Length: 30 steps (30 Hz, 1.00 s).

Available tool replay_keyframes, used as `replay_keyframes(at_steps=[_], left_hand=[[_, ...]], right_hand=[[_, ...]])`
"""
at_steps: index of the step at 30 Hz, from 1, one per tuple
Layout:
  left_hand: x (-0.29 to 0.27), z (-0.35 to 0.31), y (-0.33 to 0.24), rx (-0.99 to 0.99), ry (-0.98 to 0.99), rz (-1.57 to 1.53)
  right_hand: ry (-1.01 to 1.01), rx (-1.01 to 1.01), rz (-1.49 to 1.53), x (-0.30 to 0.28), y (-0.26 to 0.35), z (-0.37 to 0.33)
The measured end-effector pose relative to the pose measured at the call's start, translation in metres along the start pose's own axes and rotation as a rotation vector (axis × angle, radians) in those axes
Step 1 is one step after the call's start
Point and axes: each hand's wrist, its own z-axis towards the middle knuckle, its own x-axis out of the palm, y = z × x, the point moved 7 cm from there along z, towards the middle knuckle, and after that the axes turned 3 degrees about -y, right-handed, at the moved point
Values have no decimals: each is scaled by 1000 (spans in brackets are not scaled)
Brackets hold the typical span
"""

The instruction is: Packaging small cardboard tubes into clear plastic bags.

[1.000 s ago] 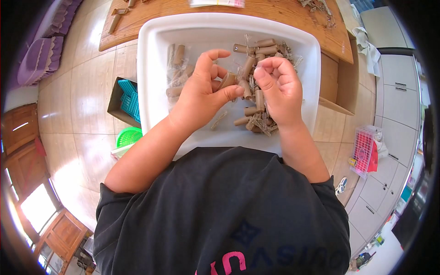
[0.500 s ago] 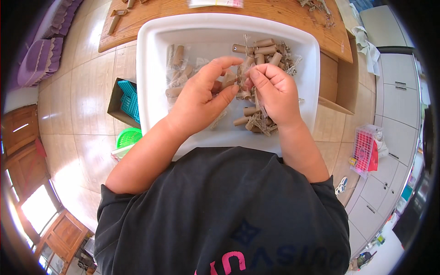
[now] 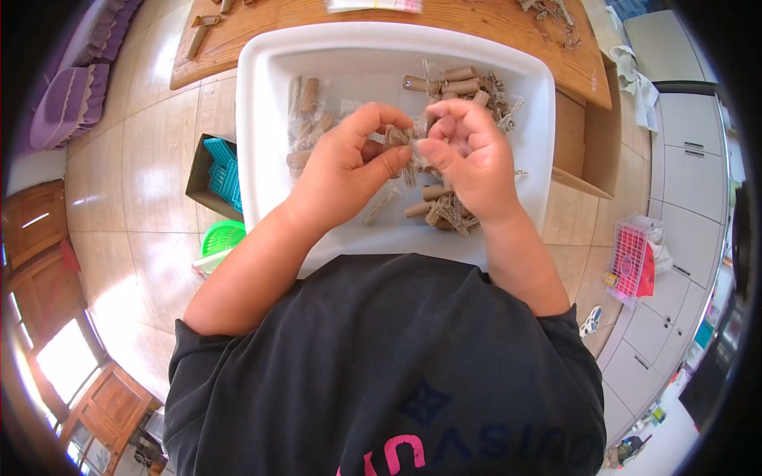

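In the head view, the left hand [image 3: 340, 165] is pinching a clear-wrapped twine bundle [image 3: 400, 137] at upper centre, above the white tray [image 3: 389, 36]. The right hand [image 3: 478, 163] is curling beside it; whether its grip is closing on film, I cannot tell. Keeping the left pinch steady seems wise.

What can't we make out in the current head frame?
All in the head view:
- Wrapped twine bundle at the left hand: partly covered by fingers and too blurred to show what's inside.
- Right hand: contact with the bundle unclear, fingertips blurred.
- Brown tubes: some covered by the right hand, so no full count.
- White tray: near rim hidden by the black shirt.
- Paper item: cut off by the upper edge.
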Motion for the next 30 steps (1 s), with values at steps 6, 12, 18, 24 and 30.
replay_keyframes(at_steps=[6,12,18,24,30], left_hand=[[1,-1,1,6,34,53],[-1,1,-3,11,23,132],[-3,-1,-7,-7,-33,94],[-11,7,10,-209,-15,-79],[-16,8,11,-248,-44,-190]], right_hand=[[63,72,-330,-1,-9,0],[-63,48,-134,-10,-7,2],[41,1,-118,-1,-1,2],[-86,30,-41,-15,-12,8],[-26,-154,-283,-13,10,10]])
